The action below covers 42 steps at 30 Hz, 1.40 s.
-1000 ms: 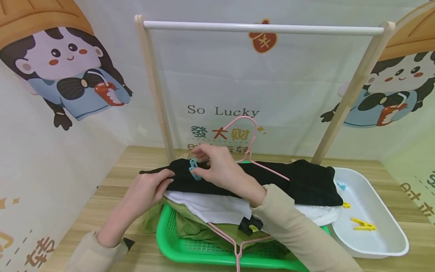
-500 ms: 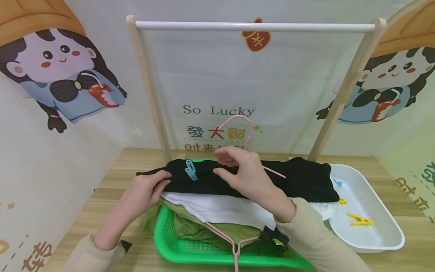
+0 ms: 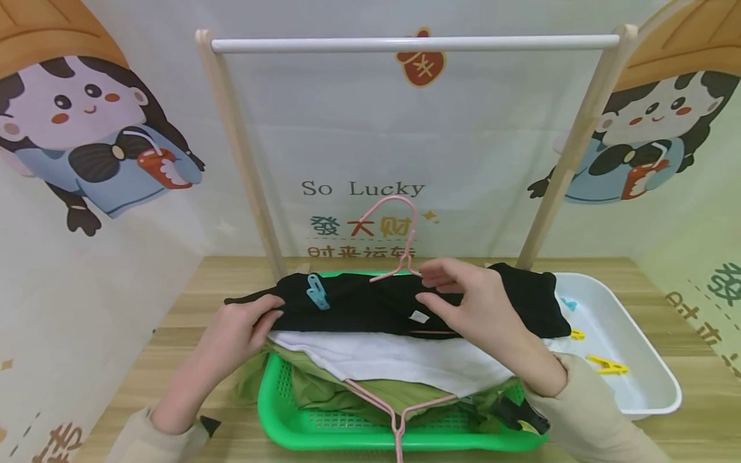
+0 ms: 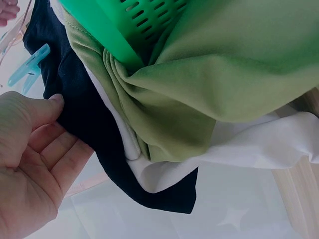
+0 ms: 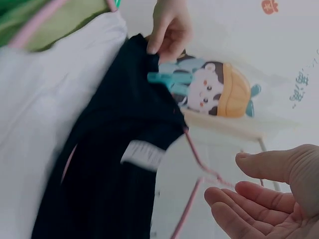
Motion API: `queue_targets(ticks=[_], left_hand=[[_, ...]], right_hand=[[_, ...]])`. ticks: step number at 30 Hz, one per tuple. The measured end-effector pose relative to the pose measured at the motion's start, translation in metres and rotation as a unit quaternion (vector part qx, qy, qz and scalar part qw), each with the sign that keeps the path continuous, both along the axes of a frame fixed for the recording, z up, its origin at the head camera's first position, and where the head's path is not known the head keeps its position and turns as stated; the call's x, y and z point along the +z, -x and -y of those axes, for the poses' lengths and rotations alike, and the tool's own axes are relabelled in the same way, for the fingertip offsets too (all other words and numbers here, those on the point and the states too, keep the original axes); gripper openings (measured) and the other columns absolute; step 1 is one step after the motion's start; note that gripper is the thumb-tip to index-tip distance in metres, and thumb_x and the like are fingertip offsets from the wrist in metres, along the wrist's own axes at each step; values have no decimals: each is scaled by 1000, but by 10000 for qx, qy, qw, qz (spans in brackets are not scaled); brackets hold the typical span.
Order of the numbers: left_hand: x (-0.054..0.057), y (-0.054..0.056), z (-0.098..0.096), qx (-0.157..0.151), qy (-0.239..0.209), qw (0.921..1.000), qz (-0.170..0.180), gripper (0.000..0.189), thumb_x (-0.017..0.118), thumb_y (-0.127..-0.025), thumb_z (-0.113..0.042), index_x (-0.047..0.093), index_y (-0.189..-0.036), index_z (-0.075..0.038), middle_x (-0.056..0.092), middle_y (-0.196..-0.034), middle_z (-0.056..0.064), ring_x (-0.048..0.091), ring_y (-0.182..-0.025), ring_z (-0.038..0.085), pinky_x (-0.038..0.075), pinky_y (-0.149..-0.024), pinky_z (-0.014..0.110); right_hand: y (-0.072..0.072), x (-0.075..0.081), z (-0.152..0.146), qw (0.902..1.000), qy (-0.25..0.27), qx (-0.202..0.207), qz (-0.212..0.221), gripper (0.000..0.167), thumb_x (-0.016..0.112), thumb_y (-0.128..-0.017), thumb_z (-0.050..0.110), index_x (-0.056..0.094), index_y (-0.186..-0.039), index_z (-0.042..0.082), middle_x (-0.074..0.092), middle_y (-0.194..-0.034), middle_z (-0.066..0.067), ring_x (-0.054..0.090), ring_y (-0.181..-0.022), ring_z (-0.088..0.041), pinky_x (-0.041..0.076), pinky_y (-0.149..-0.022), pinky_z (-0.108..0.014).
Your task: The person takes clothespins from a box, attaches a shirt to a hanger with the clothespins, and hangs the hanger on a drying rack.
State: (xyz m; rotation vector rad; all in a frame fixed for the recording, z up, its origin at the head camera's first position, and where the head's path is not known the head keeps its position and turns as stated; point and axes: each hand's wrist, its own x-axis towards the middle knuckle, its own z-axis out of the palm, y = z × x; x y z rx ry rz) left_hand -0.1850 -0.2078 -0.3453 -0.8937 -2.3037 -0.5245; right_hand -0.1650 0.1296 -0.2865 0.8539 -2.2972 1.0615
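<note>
My left hand (image 3: 246, 325) pinches the edge of a black garment (image 3: 359, 305) near its left end, thumb on top as the left wrist view shows. A blue clothespin (image 3: 317, 292) is clipped on the garment just right of that hand. Inside the garment is a pink hanger (image 3: 408, 241), its hook standing up at the back. My right hand (image 3: 475, 299) hovers over the garment's right part with fingers relaxed and apart, nothing between them. A white label (image 3: 419, 317) shows at the collar. Beneath lies a white garment (image 3: 382, 357), over an olive-green one (image 3: 399, 392).
A green basket (image 3: 347, 440) sits under the clothes, with a second pink hanger (image 3: 398, 424) poking out in front. At right, a white tray (image 3: 642, 386) holds yellow clothespins (image 3: 608, 365) and a blue one (image 3: 568, 303). Behind stands a wooden rack with a white bar (image 3: 417, 44).
My right hand has let go of the blue clothespin, now clipped on the black garment, and moved right past the hanger hook. The left hand keeps its pinch.
</note>
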Motion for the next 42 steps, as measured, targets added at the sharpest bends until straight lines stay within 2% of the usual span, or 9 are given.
queue_targets(ticks=[4, 8, 19, 25, 29, 33, 37, 42], left_hand=[[0, 0, -1, -35, -7, 10000, -11, 22, 72, -73, 8, 66, -90, -4, 68, -75, 6, 33, -45, -5, 34, -42, 17], [-1, 0, -1, -4, -2, 10000, -59, 23, 73, -72, 8, 66, -90, -4, 68, -74, 6, 36, -45, -4, 35, -42, 18], [-2, 1, -1, -21, -8, 9999, -116, 24, 74, -71, 8, 66, -90, -5, 67, -72, 6, 35, -44, -4, 35, -42, 18], [-2, 0, 0, 24, 45, 10000, -66, 21, 72, -73, 7, 66, -89, -4, 67, -72, 7, 34, -44, -4, 35, -42, 17], [-3, 0, 0, -22, 57, 10000, -75, 21, 72, -72, 7, 65, -89, -3, 66, -70, 7, 33, -44, -5, 34, -41, 16], [-3, 0, 0, -35, 56, 9999, -112, 20, 72, -72, 6, 65, -89, -3, 66, -71, 9, 34, -44, -4, 34, -42, 16], [-3, 0, 1, -29, 61, 9999, -127, 20, 72, -72, 6, 65, -89, -3, 66, -71, 9, 36, -44, -4, 35, -42, 17], [-4, 1, 1, -40, 58, 9999, -145, 22, 73, -71, 7, 66, -90, -3, 67, -71, 7, 37, -45, -3, 36, -42, 18]], right_hand=[[-4, -5, -22, 9994, 95, -253, -197, 33, 78, -70, -6, 65, -101, 1, 69, -91, -10, 67, -79, -18, 55, -69, -25], [-8, -8, -37, 9987, 154, -438, -222, 33, 77, -70, -8, 65, -100, 2, 70, -89, -7, 68, -77, -17, 53, -69, -21], [-17, -11, -59, 9964, 120, -792, -270, 35, 78, -68, -9, 65, -99, -1, 70, -88, -10, 67, -77, -20, 50, -71, -13], [-23, -13, -72, 9935, -81, -1082, -347, 37, 79, -67, -7, 65, -100, 0, 70, -88, -10, 67, -76, -21, 48, -71, -9], [-27, -14, -86, 9911, -132, -1291, -298, 37, 78, -66, -10, 65, -99, -2, 70, -86, -10, 64, -77, -5, 47, -70, -8], [-29, -19, -100, 9882, -87, -1479, -396, 38, 78, -63, -14, 64, -97, -4, 69, -82, -11, 55, -80, 15, 46, -70, -6], [-31, -26, -115, 9839, -87, -1711, -516, 39, 77, -61, -16, 65, -96, -4, 68, -80, -13, 50, -81, 22, 45, -69, -4], [-34, -40, -140, 9772, -236, -2097, -243, 36, 77, -63, -13, 64, -96, -3, 68, -81, -18, 45, -80, 27, 41, -66, 0]])
